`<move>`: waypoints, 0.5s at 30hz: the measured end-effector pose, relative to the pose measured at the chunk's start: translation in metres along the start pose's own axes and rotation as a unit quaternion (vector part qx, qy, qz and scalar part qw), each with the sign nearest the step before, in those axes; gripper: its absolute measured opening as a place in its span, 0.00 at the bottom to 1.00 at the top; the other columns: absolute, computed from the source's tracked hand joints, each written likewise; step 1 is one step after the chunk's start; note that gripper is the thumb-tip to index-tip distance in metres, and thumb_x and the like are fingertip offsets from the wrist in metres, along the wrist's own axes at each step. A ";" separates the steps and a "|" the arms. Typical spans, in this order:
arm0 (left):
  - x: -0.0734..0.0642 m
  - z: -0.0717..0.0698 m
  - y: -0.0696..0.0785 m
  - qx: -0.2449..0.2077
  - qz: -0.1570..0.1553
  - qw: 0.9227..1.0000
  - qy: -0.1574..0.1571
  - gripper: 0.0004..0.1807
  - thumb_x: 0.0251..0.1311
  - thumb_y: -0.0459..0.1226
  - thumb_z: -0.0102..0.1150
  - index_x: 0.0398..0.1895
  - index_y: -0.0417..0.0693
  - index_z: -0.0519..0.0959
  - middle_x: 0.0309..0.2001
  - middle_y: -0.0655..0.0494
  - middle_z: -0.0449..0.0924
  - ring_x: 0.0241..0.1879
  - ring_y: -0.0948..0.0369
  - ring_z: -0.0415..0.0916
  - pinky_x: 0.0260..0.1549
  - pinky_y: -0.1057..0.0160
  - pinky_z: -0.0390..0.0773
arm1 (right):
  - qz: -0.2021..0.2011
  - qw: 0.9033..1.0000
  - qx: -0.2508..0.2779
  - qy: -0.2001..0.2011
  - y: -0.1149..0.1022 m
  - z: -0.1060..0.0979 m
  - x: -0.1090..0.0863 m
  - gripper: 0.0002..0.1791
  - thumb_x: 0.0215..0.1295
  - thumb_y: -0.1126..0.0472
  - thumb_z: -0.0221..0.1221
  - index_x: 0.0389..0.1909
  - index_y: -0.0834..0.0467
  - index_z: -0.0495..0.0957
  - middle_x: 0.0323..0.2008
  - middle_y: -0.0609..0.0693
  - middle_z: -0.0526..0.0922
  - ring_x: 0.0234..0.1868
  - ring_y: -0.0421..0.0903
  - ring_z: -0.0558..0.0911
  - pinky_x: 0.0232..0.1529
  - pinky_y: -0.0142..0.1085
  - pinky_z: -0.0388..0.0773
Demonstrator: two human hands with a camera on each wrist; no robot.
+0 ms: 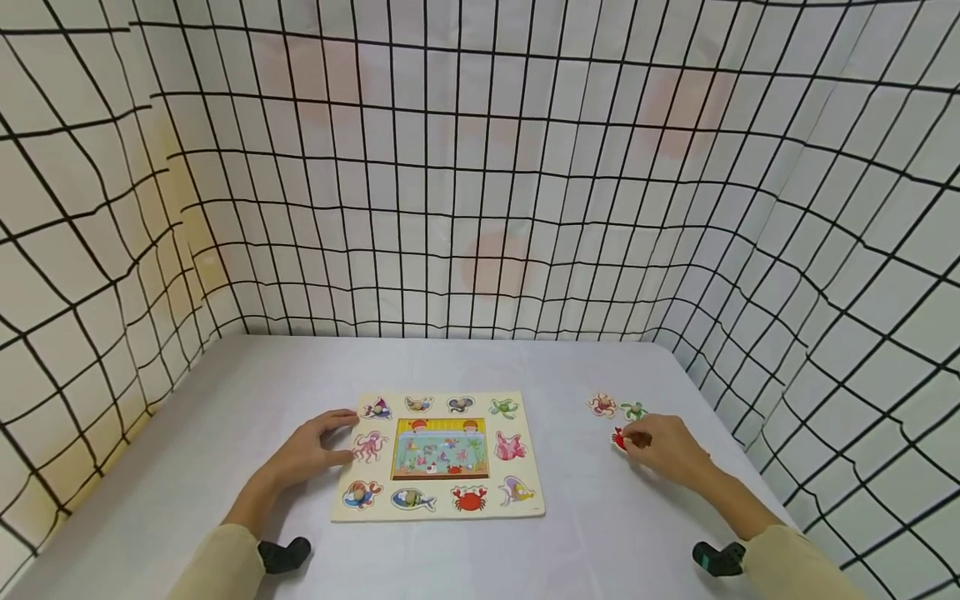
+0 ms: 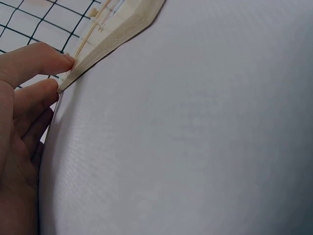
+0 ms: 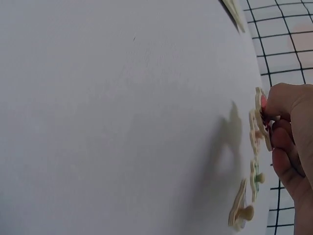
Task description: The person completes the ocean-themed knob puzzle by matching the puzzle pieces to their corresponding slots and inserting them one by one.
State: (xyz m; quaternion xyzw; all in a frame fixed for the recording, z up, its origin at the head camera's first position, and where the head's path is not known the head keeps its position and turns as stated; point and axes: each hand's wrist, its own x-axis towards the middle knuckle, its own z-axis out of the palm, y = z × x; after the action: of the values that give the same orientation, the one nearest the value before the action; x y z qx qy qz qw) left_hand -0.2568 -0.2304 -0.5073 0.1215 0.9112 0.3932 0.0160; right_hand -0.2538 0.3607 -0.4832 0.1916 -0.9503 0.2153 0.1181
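Far left: a sleeve (image 1: 217,567) and a dark wrist unit (image 1: 285,555) lead to the left hand (image 1: 307,450). Its grip is spread, with thumb and fingers apart, at the left edge of the puzzle board (image 1: 443,490). The left wrist view shows a fingertip touching that edge.

Centre: the puzzle board lies flat on the table (image 1: 570,542), an aquarium picture (image 1: 441,450) at its middle. Knobbed pieces sit along the left part of its border, including a fish piece (image 1: 413,498) in the bottom row. A pink octopus shape (image 1: 369,447) is on the left side; a red crab shape (image 1: 469,498) is in the bottom row, right of the fish piece.

Right: an orange-red piece (image 1: 602,405) and a green turtle piece (image 1: 633,410) lie side by side on the table, well apart from the puzzle board. Just nearer the person, the right hand (image 1: 671,450) has its grip pinching a red crab piece (image 1: 618,439). In the right wrist view, the crab piece is slightly tilted, and another knobbed piece (image 3: 239,208) lies below the turtle piece.
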 end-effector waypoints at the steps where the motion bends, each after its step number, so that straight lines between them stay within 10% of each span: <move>1: -0.001 0.000 0.000 0.000 -0.001 1.000 -0.001 0.38 0.54 0.41 0.73 0.69 0.38 0.75 0.73 0.37 0.66 0.75 0.34 0.54 0.70 0.30 0.53 | -0.006 1.000 0.003 0.001 -0.002 0.000 0.002 0.05 0.59 0.68 0.70 0.36 0.57 0.89 0.29 0.39 0.81 0.31 0.38 0.77 0.31 0.32 0.80; 15: -0.001 0.002 0.000 0.001 0.000 1.000 0.003 0.38 0.54 0.41 0.74 0.69 0.37 0.75 0.73 0.38 0.66 0.75 0.35 0.54 0.70 0.30 0.53 | -0.070 0.997 0.019 -0.014 -0.030 0.019 0.025 0.06 0.58 0.68 0.70 0.34 0.55 0.89 0.30 0.36 0.82 0.31 0.35 0.78 0.33 0.33 0.81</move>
State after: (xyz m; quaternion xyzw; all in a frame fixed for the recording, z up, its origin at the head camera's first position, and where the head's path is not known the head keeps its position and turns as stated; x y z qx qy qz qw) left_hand -0.2554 -0.2291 -0.5084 0.1204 0.9117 0.3925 0.0131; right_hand -0.2663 0.3192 -0.4810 0.2627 -0.9319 0.2220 0.1154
